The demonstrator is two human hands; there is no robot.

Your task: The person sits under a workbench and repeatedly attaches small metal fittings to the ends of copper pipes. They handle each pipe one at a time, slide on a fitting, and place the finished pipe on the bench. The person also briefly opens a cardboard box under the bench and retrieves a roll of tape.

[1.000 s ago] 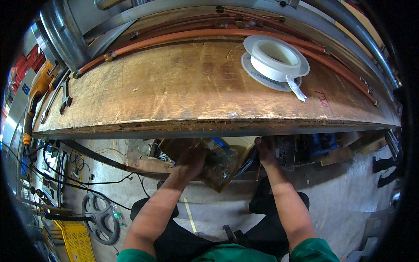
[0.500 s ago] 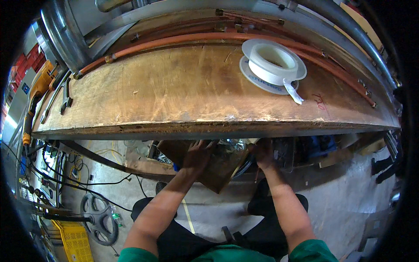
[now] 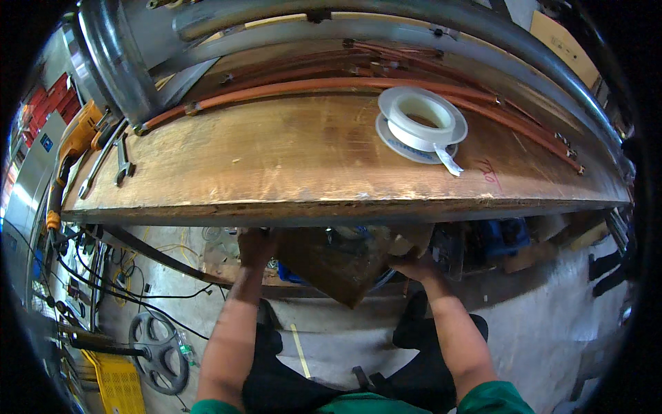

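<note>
Below the bench edge, a brown cardboard box (image 3: 329, 270) sits tilted on the lower shelf, with one corner jutting toward me. Clear plastic shows in it, but its contents are hard to make out. My right hand (image 3: 417, 265) is closed on the box's right edge, by a raised flap. My left hand (image 3: 256, 247) reaches under the bench just left of the box; its fingers are hidden in shadow, so what it touches does not show. A blue item (image 3: 289, 273) peeks out beneath the box's left side.
On the wooden bench top (image 3: 289, 159) lie a white tape spool (image 3: 420, 124), copper pipes (image 3: 296, 86), wrenches (image 3: 123, 162) and an orange power tool (image 3: 72, 141). A blue bin (image 3: 502, 238) stands on the lower shelf. Black cables (image 3: 158, 297), a grey handwheel (image 3: 160, 352) and a yellow crate (image 3: 118, 386) lie lower left.
My left hand has moved left, off the cardboard box to a spot beside it. My right hand stays at the box's right edge, slightly lower. The view has shifted a little.
</note>
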